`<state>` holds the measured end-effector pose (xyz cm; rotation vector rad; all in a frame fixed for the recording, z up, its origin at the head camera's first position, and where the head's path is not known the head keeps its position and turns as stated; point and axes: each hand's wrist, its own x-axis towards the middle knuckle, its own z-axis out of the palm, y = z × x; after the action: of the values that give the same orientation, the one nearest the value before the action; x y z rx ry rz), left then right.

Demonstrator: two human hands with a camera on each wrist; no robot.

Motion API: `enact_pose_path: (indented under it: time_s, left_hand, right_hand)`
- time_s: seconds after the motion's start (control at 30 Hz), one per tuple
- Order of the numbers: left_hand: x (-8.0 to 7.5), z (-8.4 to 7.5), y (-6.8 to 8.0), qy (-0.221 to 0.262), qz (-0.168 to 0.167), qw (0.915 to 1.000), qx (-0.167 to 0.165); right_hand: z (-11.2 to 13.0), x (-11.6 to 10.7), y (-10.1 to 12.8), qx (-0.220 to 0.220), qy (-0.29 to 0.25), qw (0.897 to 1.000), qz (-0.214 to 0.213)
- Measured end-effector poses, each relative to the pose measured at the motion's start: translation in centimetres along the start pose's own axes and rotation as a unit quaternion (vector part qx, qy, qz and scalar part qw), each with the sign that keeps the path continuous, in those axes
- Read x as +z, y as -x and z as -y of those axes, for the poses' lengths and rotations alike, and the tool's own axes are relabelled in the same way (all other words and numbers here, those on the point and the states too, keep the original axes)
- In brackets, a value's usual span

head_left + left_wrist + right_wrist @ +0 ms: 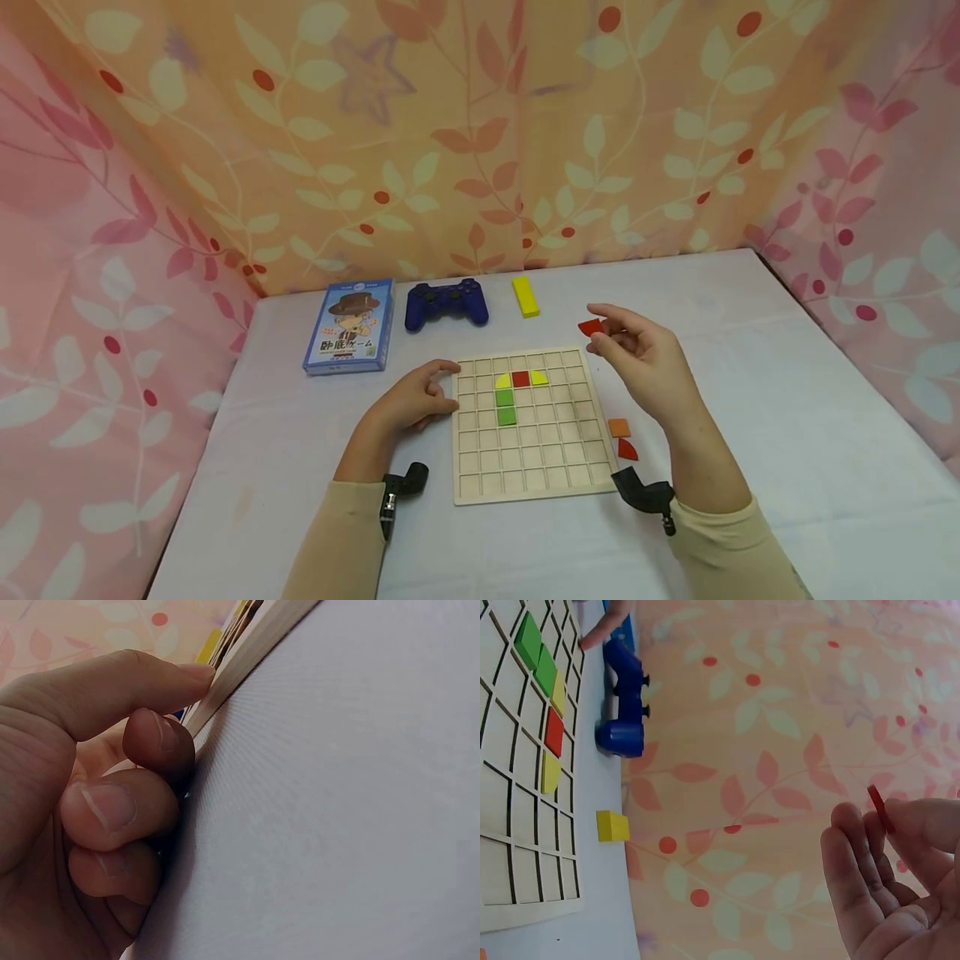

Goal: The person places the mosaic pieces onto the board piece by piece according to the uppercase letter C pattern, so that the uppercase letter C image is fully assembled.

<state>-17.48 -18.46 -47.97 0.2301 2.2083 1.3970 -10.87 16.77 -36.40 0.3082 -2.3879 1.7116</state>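
Red quarter-round piece (591, 327) pinched between thumb and fingertips of right hand (645, 362), lifted above far right corner of wooden grid board (525, 475). In right wrist view seen edge-on, thin, long axis slanting up and away from palm; which way curved side points, cannot tell. Step in hand, as judged: carrying piece toward a free cell. Next move calls for turning it flat, then lowering. Left hand (416, 398) rests at left edge of board, fingers curled, fingertip pressing on edge.
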Motion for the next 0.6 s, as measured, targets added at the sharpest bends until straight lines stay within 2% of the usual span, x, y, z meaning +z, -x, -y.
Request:
enact_pose_path:
  time_s: [0.13,0.4,0.6]
  left_hand:
    - [0.0,0.0,0.1,0.001,0.0,1.0,0.001]
    - [0.1,0.0,0.1,0.012,0.001,0.9999,-0.005]
    - [0.1,0.0,0.0,0.009,0.001,1.0,-0.001]
  right_hand:
    - [-0.1,0.4,0.0,0.022,-0.006,0.999,0.028]
    - [-0.1,1.9,0.1,0.106,-0.008,0.992,0.074]
    - [-0.4,3.1,0.3,0.105,0.011,0.986,0.126]
